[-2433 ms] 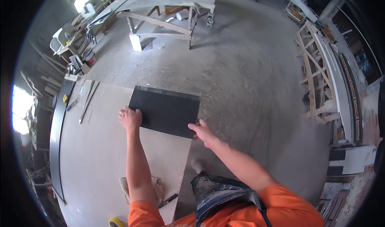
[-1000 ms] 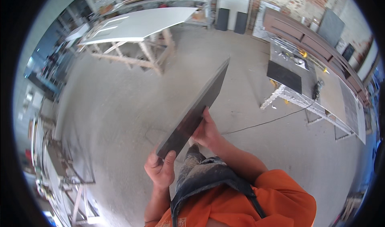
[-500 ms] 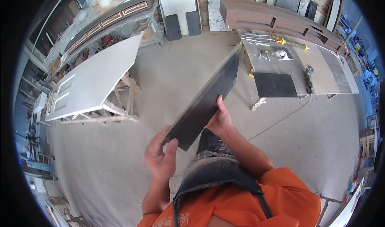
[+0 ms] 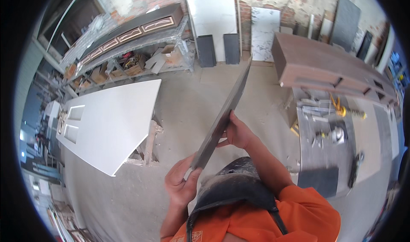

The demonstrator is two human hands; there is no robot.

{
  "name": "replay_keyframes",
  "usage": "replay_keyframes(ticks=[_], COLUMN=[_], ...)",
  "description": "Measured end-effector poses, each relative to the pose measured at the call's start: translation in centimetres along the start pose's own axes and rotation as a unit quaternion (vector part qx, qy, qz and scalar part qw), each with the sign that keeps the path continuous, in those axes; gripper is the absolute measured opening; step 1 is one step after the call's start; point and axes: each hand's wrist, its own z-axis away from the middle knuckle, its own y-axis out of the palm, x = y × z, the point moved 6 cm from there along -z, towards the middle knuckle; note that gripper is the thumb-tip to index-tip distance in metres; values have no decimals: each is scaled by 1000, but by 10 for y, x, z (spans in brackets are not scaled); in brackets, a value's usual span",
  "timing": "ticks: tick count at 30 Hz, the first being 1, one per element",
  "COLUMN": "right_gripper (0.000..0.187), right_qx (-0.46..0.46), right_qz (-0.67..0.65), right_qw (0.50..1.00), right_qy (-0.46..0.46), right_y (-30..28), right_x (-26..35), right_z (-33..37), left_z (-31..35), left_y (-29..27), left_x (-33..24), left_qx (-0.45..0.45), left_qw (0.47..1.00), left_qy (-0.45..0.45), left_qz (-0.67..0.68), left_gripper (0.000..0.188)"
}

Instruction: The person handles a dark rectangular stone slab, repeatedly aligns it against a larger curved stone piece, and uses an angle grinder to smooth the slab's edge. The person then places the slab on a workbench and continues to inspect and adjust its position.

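A long dark grey slab (image 4: 219,121) is held in front of my body, turned nearly edge-on and slanting away toward the far right. My left hand (image 4: 181,180) grips its near end, thumb on one side and fingers on the other. Farther along, my right hand (image 4: 237,132) holds the slab at its right side, with the thumb up along the face and fingers reaching under. Both hands are closed on it. The slab's far end points at the back wall and touches nothing that I can see.
On the left stands a white panel (image 4: 115,118) with two cutouts, on a wooden trestle. At right, a worktable (image 4: 305,139) bears a caulking gun (image 4: 348,111), an angle grinder (image 4: 355,169) and a dark square slab (image 4: 318,181). A long brown cabinet (image 4: 324,64) sits behind it.
The slab has turned from showing its broad face to nearly edge-on. My view has tilted up and shifted, so the back wall shows more. Both hands keep their grip.
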Motion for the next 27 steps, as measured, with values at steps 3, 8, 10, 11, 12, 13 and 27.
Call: replay_keyframes(ticks=[3, 8, 10, 11, 12, 13, 27], right_gripper=[87, 83, 82, 82, 81, 80, 73], right_qx=[17, 24, 30, 32, 33, 17, 80], right_qz=[23, -2, 4, 14, 22, 30, 28], right_qw=[999, 997, 998, 999, 999, 999, 994], right_qy=[42, 67, 51, 38, 25, 29, 69], right_y=[-17, -79, -105, -115, -125, -130, -203], right_x=[61, 132, 170, 192, 214, 236, 486], right_z=[-71, -209, -271, -300, -329, -352, -730], left_z=[-83, -209, -267, -296, -325, -354, -725], left_y=[20, 49, 62, 66, 70, 76, 124], left_x=[30, 117, 158, 177, 198, 216, 399], left_qx=[-21, -37, -35, -32, -31, -28, -121], left_qw=[1000, 998, 999, 999, 999, 999, 981], left_qy=[-8, -33, -24, -22, -20, -23, -99], left_qz=[-1, -29, -32, -34, -36, -32, -113], left_gripper=[41, 43, 43, 44, 44, 44, 35])
